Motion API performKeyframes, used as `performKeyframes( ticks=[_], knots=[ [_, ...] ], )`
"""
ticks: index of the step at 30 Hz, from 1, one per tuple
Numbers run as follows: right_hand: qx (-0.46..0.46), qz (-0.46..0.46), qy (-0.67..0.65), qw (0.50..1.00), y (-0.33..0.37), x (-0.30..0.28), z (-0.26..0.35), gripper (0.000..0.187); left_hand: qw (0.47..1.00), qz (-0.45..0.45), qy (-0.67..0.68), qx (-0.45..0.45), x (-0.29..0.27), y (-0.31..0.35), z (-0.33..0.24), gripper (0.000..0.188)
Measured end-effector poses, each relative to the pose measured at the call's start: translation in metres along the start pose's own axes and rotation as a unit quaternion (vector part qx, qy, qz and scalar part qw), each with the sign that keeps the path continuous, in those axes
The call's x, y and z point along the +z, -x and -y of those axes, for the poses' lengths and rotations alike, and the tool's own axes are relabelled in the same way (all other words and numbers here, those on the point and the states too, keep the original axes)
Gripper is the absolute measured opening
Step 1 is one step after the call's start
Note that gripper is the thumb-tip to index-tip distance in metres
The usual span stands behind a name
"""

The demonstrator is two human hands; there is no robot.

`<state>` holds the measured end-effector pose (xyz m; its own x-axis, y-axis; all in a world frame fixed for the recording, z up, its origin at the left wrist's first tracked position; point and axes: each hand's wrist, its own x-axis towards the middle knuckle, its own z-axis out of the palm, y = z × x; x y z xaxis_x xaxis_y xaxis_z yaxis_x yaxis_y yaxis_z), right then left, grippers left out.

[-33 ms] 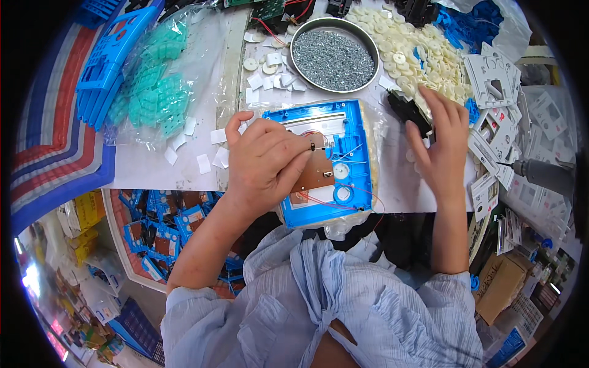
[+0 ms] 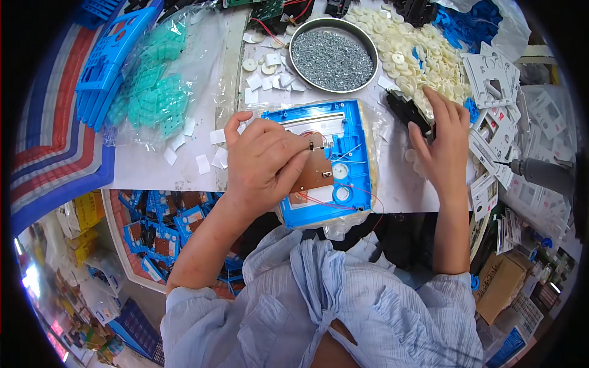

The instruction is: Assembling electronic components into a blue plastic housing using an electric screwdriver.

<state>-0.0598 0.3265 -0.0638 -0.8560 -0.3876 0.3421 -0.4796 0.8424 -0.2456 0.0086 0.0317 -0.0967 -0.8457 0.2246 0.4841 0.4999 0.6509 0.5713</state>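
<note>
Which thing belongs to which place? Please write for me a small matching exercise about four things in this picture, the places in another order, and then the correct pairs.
Things:
1. small metal parts
2. brown board
3. green plastic pieces
4. black part

Places:
A. close by the right hand
B. with a clear plastic bag
C. at the left hand, over the blue case
D. in the round tray

Right pairs: 1-D, 2-C, 3-B, 4-A
</note>
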Motion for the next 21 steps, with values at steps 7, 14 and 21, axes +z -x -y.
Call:
performKeyframes(
  ticks=[7, 14, 21],
  knots=[
    [0.030, -0.002, 0.002, 1.000, 0.004, 0.008, -0.025, 0.030, 0.999, -0.031, 0.029, -0.007, 0.001, 0.001, 0.004, 0.011],
    [-0.076, 0.055, -0.296, 0.951, -0.006, 0.010, 0.055, 0.036, 0.999, -0.031, 0.028, -0.004, 0.003, 0.003, 0.005, 0.011],
    [-0.116, 0.100, -0.337, 0.929, -0.009, 0.023, 0.081, 0.043, 0.998, -0.056, 0.012, -0.005, 0.002, 0.004, 0.004, 0.015]
  ],
)
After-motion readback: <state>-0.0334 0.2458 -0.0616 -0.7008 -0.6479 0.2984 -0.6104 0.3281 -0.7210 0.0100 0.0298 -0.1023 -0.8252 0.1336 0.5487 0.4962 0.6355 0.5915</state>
